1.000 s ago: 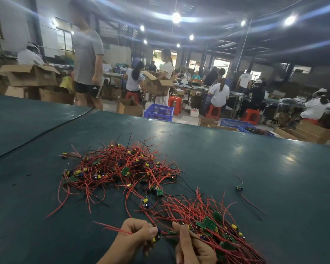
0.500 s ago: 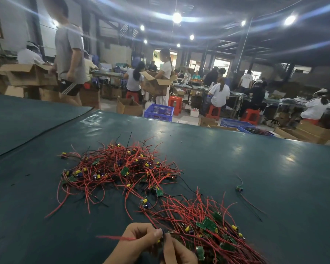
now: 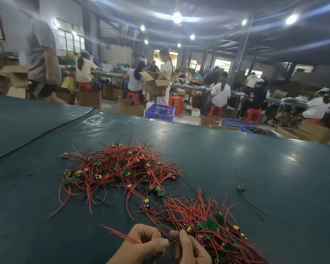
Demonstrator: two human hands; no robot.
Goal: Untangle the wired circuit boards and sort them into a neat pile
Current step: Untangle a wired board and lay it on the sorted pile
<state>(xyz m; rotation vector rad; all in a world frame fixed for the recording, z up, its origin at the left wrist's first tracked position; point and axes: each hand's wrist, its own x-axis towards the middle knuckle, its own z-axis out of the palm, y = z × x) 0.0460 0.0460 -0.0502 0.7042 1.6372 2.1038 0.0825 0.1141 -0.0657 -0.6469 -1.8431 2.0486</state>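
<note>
Left hand (image 3: 147, 242), right hand (image 3: 189, 248) moved together | both pinching one wired board (image 3: 165, 237) | blue crate (image 3: 159, 113): contents unclear

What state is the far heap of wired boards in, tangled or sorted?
Tangled. In the far heap red wires cross every way, boards scattered among them; the near pile lies roughly aligned.

Dark-green table (image 3: 236, 159) — tangled heap (image 3: 120, 168) mid, aligned pile (image 3: 208, 221) near edge, lone board (image 3: 241, 188) right.

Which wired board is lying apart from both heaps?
The lone green circuit board on the right of the table, its wires trailing; all others sit in the tangled heap or the aligned pile.
</note>
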